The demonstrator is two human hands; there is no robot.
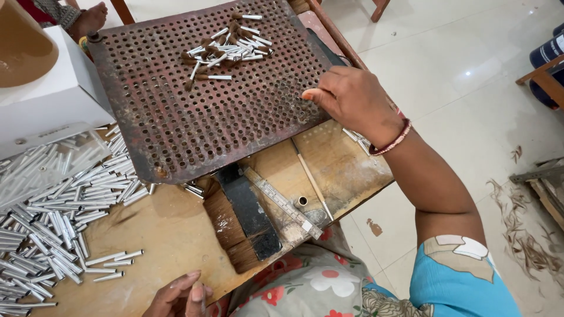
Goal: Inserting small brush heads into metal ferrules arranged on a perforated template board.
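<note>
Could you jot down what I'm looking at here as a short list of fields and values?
Setting: wooden table, seen from above
Right hand: resting on the edge of a rusty perforated metal tray
Left hand: at the table's near edge, pinching something thin
On tray: small pile of brush heads
Left of table: heap of silver metal tubes
Near edge: flat brush, ruler

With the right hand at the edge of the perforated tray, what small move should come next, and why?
Probably the right hand should reach up the perforated tray toward the pile of small brush pieces. It rests at the tray's right edge holding nothing I can see, and the pile lies apart, near the top. The left hand is low by the metal tubes.
</note>
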